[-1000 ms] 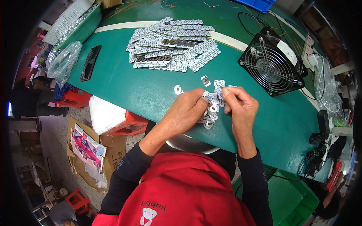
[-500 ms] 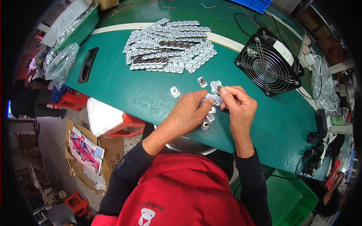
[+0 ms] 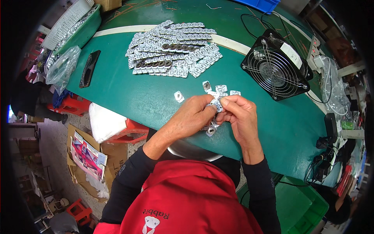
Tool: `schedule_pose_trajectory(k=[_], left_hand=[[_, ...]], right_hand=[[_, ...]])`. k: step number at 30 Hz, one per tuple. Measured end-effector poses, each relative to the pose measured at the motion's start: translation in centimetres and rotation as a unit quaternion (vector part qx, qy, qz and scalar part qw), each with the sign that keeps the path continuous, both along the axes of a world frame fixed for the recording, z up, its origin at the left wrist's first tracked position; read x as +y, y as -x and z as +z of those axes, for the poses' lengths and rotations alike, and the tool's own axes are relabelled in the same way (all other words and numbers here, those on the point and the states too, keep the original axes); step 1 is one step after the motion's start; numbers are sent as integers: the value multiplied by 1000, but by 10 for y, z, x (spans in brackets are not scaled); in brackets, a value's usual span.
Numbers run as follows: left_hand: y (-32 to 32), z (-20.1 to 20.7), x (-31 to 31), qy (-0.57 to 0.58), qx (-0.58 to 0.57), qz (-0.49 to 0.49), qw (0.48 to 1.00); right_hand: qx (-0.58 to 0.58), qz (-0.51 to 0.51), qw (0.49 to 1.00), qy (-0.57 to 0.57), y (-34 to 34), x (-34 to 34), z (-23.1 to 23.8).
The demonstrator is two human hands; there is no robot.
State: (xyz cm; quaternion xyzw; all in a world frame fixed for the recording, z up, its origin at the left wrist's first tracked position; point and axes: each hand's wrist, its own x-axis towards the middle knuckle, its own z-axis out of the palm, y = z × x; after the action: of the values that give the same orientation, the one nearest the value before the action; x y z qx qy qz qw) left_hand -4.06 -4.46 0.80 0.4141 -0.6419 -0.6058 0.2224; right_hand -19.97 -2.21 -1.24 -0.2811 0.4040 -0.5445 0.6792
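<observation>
Over the near part of the green table, my left hand point(image 3: 194, 114) is closed on a short strip of small white circuit boards point(image 3: 216, 105), pinched between thumb and fingers. My right hand point(image 3: 240, 113) meets it from the right, thumb and fingertips pressed together at the strip's right end. Whatever lies inside its pinch is mostly hidden. Around the hands lie several loose small boards: a single board point(image 3: 178, 96) to the left, one with a dark centre point(image 3: 207, 86) beyond, a small board point(image 3: 235, 93) beside my right fingers, and another point(image 3: 210, 131) below.
Stacked strips of white boards point(image 3: 171, 33), some with dark round parts, lie farther back. A black fan point(image 3: 274, 68) stands at the right, a phone point(image 3: 90, 69) at the left. A green basin point(image 3: 80, 31) sits far left; a power strip point(image 3: 313, 48) lies far right.
My right hand has come in toward the left one and slightly lower. A small board now lies on the table beyond my right fingers, where none lay before.
</observation>
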Motion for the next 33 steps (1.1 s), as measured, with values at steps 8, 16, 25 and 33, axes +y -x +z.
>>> schedule_pose_trajectory(k=[8, 16, 25, 33], left_hand=[[0, 10, 5, -74, 4, 59, 996], [-2, 1, 12, 100, -28, 42, 994], [8, -18, 19, 367, -135, 119, 913], [14, -22, 13, 373, -181, 133, 900]], right_hand=[[116, -44, 990, 60, -8, 1, -3], [-60, 45, 997, -30, -1, -4, -6], [118, -57, 989, 74, -14, 5, -13], [131, -74, 986, 78, -10, -1, -13]])
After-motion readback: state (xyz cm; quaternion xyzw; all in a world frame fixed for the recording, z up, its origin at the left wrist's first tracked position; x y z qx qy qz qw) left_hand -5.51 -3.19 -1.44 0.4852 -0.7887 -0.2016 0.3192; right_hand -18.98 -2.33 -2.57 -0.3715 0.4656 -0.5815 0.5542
